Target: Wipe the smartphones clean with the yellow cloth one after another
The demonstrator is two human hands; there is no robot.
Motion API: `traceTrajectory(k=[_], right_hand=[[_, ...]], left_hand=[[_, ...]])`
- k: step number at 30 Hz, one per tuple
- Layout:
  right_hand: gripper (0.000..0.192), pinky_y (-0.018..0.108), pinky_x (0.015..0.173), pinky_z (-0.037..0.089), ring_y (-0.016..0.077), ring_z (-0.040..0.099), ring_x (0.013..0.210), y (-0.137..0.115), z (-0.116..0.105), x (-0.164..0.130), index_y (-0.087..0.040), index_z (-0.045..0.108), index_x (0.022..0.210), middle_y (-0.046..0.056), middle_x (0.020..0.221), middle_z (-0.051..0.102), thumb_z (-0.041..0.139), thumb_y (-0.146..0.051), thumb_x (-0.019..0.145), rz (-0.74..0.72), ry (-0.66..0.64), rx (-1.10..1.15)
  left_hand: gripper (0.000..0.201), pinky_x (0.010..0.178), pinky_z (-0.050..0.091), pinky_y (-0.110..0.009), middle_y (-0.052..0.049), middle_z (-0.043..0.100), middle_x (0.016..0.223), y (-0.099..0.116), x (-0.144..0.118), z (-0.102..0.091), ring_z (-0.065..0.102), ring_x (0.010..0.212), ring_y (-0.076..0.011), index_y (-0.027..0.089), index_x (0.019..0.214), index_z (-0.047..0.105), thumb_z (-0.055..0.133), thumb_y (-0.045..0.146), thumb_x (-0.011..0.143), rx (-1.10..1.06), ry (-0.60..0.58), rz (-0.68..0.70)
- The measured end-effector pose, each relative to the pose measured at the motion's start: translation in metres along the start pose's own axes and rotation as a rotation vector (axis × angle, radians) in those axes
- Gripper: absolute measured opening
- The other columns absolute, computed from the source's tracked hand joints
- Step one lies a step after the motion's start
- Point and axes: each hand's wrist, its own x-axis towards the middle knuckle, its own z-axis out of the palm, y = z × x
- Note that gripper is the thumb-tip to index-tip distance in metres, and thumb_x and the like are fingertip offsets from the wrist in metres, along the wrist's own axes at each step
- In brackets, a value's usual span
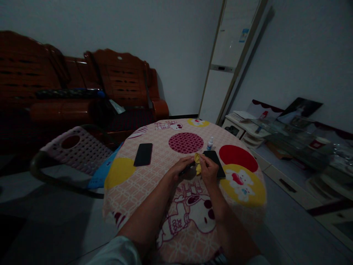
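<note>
- Head view: left hand (179,166) closed around a dark object (187,169), mostly hidden.
- Right hand (209,170) pinching yellow cloth (198,168) close against left fingertips, above round table (154,187).
- Dark flat device (216,159) on table, partly behind right hand.
- Small white bottle (210,144) upright just beyond it.
- Black phone (143,154) flat, well left of both hands.
</note>
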Motion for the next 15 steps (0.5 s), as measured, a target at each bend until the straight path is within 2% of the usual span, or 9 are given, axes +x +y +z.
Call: traceTrajectory(k=[4,8,11,15], right_hand=[[0.03,0.037,0.084,0.053,0.0236,0.068,0.09,0.008,-0.009,0.005,-0.015,0.073,0.098,0.01,0.096,0.073,0.052,-0.031,0.083,0.099,0.11,-0.054],[0.032,0.036,0.084,0.053,0.0236,0.068,0.09,0.009,-0.008,0.004,-0.014,0.072,0.1,0.01,0.097,0.073,0.052,-0.033,0.083,0.165,0.14,-0.031],[0.029,0.034,0.081,0.054,0.0223,0.068,0.088,0.002,0.0,-0.001,-0.016,0.073,0.097,0.009,0.096,0.074,0.054,-0.033,0.082,0.151,0.07,0.039],[0.025,0.032,0.079,0.055,0.0208,0.069,0.089,-0.015,0.014,-0.013,-0.02,0.073,0.098,0.007,0.097,0.073,0.055,-0.027,0.083,0.092,-0.136,0.131]], left_hand=[[0.048,0.044,0.029,-0.017,-0.003,0.064,0.083,0.0,-0.002,0.0,0.045,0.049,-0.0047,0.018,0.113,0.067,0.071,0.041,0.072,0.047,-0.085,-0.04],[0.051,0.041,0.026,-0.017,-0.002,0.064,0.079,0.0,-0.005,0.0,0.041,0.044,-0.0035,0.019,0.116,0.065,0.07,0.043,0.071,0.067,-0.075,-0.078],[0.042,0.041,0.029,-0.016,-0.001,0.062,0.072,0.0,-0.004,0.001,0.043,0.044,-0.0042,0.017,0.107,0.067,0.072,0.037,0.07,0.013,-0.036,-0.061],[0.029,0.047,0.037,-0.018,0.001,0.059,0.063,0.0,0.0,0.001,0.05,0.049,-0.0083,0.015,0.093,0.068,0.07,0.028,0.067,-0.106,0.023,-0.053]])
